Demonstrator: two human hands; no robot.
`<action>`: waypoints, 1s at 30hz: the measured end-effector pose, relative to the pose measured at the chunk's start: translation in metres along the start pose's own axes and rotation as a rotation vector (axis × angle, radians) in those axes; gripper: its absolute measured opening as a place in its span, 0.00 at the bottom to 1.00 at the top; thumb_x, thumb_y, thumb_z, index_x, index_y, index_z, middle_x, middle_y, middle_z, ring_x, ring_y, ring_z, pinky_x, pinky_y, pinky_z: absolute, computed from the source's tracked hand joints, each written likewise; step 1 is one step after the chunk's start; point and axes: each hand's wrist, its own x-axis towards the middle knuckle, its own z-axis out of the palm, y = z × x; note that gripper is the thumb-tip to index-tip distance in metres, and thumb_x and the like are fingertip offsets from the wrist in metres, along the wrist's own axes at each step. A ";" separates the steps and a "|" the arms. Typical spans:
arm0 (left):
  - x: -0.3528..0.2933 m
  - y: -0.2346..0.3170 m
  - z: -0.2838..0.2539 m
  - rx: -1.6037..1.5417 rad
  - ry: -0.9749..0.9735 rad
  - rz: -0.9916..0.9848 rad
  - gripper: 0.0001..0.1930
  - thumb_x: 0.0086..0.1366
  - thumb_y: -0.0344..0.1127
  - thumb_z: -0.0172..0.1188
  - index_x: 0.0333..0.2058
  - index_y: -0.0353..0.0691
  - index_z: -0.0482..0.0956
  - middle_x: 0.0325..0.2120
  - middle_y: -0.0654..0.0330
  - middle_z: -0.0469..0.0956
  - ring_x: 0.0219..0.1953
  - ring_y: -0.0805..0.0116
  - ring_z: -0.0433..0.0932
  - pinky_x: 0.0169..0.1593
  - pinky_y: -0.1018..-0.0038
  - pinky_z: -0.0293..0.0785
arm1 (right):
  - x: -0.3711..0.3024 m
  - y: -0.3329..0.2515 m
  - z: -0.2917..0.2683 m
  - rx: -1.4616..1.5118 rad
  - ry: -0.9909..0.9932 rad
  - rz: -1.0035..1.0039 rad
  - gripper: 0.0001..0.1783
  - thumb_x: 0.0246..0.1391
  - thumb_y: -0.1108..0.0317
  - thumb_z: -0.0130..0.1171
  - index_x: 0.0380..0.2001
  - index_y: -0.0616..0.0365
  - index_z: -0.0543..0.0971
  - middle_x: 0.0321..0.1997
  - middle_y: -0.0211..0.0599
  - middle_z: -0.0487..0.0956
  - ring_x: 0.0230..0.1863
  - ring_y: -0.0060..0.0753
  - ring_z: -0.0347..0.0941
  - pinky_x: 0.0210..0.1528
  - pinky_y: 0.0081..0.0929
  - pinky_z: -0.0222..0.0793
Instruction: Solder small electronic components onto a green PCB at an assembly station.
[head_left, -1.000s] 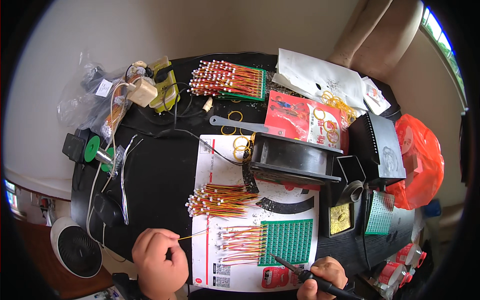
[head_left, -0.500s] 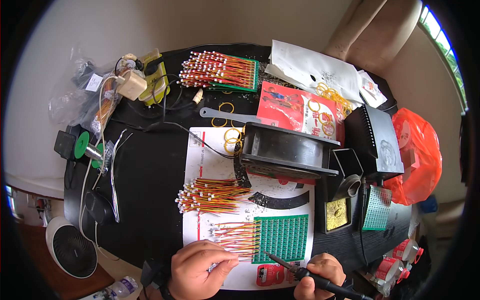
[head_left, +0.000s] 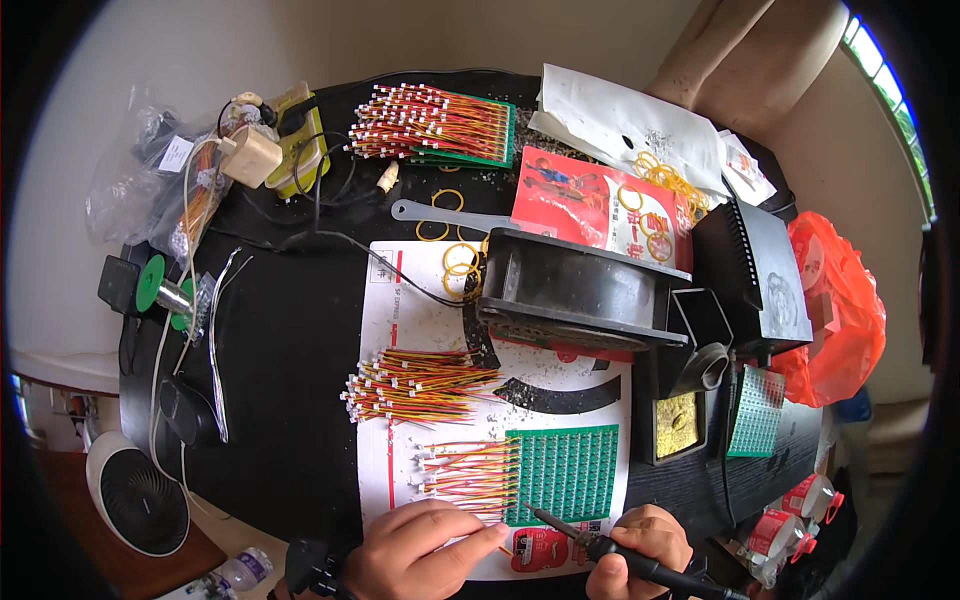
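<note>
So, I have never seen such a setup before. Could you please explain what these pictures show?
There is no robot here, only a person's two bare hands. The view comes from a wide camera worn on the head, looking down, so straight edges look bent. The right hand holds a soldering iron, its tip near the lower left of a green circuit board. The left hand is beside that corner; whether its fingers pinch a wire is unclear. Red and yellow wires reach the board's left edge. A wire pile lies above them on a white sheet, which covers part of a black table.
</note>
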 end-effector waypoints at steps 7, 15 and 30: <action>0.000 0.000 0.006 0.083 -0.041 -0.035 0.08 0.53 0.17 0.68 0.32 0.34 0.87 0.27 0.58 0.81 0.25 0.64 0.81 0.29 0.72 0.78 | 0.007 -0.006 0.004 0.056 -0.021 0.053 0.05 0.59 0.78 0.58 0.34 0.70 0.72 0.23 0.44 0.71 0.16 0.38 0.64 0.19 0.35 0.64; -0.003 -0.001 0.006 0.167 -0.095 0.042 0.05 0.60 0.22 0.64 0.35 0.30 0.84 0.30 0.53 0.80 0.33 0.55 0.81 0.41 0.67 0.79 | -0.003 0.003 0.002 -0.045 -0.092 -0.106 0.08 0.58 0.81 0.58 0.41 0.71 0.75 0.24 0.42 0.70 0.17 0.36 0.63 0.19 0.34 0.63; 0.005 0.000 0.009 0.199 -0.105 0.078 0.07 0.59 0.24 0.63 0.36 0.29 0.82 0.34 0.52 0.80 0.37 0.54 0.81 0.42 0.66 0.80 | 0.008 -0.008 0.001 0.033 -0.066 0.061 0.08 0.56 0.79 0.62 0.35 0.72 0.74 0.24 0.44 0.72 0.17 0.39 0.66 0.20 0.35 0.65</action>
